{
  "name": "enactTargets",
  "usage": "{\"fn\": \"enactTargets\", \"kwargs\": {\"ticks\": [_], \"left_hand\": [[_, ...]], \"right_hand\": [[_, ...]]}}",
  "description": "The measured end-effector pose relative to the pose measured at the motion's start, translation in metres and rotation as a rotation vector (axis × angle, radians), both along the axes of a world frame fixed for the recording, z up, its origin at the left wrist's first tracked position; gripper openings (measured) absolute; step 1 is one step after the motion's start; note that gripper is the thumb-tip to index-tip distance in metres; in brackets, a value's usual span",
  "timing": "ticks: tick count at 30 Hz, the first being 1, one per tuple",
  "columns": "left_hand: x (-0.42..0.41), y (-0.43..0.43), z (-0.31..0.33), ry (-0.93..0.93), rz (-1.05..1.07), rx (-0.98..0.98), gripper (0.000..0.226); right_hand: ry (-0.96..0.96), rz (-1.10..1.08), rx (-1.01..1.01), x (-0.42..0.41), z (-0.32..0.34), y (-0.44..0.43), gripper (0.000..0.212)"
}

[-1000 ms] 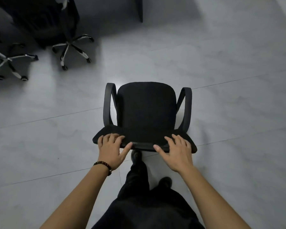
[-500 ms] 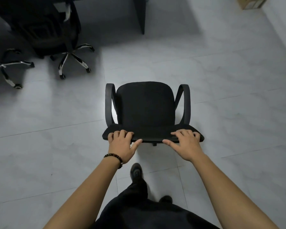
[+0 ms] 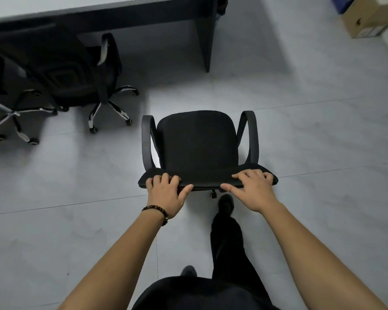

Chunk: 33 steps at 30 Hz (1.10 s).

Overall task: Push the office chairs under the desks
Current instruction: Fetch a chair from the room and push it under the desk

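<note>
The black office chair [image 3: 198, 148] stands on open tiled floor [image 3: 311, 142], well short of the desk [image 3: 103, 12], whose top is cut off by the frame edge. Left of it, a second chair [image 3: 76, 74] sits half in shadow. The left hand [image 3: 166, 193] and right hand [image 3: 253, 189] grip the backrest's top edge, fingers curled over, thumbs spread beneath.

No readable text; cardboard box [image 3: 367, 19] label too blurred.
</note>
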<state>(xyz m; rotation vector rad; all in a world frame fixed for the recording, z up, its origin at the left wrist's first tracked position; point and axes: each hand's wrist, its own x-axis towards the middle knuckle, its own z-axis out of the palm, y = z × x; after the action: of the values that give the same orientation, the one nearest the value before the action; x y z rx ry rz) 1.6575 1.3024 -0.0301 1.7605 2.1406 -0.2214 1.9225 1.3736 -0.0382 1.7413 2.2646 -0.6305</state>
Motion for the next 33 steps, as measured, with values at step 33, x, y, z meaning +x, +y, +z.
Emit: {"fn": "enactTargets", "kwargs": {"ticks": [33], "left_hand": [[-0.261, 0.521, -0.008, 0.006, 0.166, 0.074, 0.077]], "right_hand": [[0.087, 0.113, -0.058, -0.260, -0.002, 0.549, 0.081]]}}
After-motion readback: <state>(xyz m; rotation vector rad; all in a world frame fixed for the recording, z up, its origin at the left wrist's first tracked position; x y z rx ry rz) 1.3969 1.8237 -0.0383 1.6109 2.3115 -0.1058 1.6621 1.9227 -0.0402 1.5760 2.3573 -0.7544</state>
